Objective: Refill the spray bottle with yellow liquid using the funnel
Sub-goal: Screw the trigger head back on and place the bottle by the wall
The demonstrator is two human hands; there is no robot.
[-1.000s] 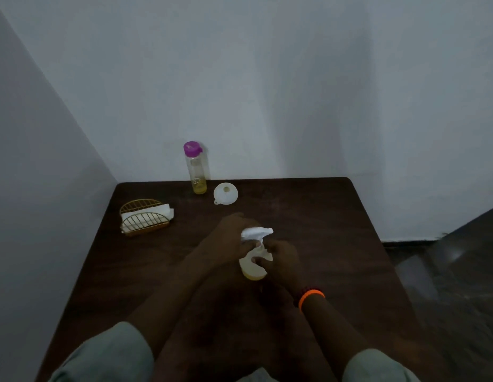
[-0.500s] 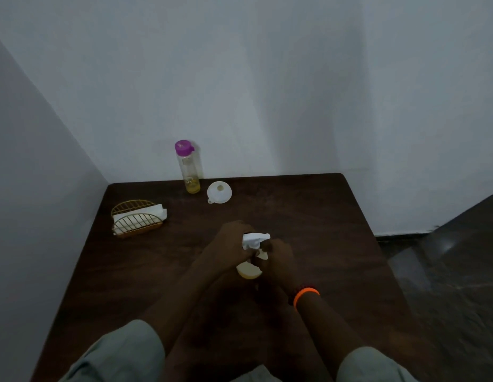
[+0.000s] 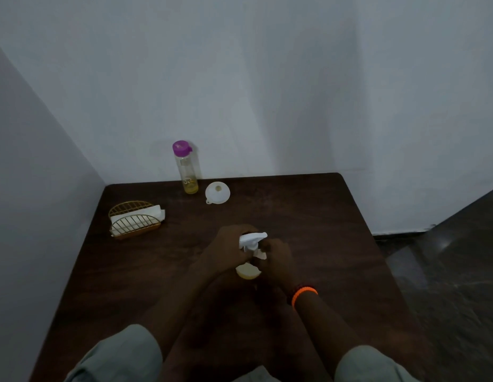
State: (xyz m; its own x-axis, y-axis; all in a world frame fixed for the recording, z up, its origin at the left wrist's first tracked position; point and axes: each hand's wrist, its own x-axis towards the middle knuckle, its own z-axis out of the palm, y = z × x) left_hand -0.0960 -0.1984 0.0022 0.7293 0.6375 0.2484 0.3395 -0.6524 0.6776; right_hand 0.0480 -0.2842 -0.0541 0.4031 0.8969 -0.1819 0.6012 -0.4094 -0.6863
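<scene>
A small spray bottle with a white trigger head stands at the middle of the dark wooden table. My left hand wraps the bottle and head from the left. From the right, my right hand grips the neck below the trigger head. A little yellowish liquid shows in the bottle's base. Far back stands a clear bottle with a purple cap, yellow liquid in its bottom. Beside it lies a white funnel, mouth up.
A gold wire holder with white napkins sits at the table's left side. White walls close off the back and the left. The table's right edge drops to a dark floor. An orange band is on my right wrist.
Both hands stay on the spray bottle; the trigger head has turned slightly. The view shifted a little, with the objects otherwise unmoved.
</scene>
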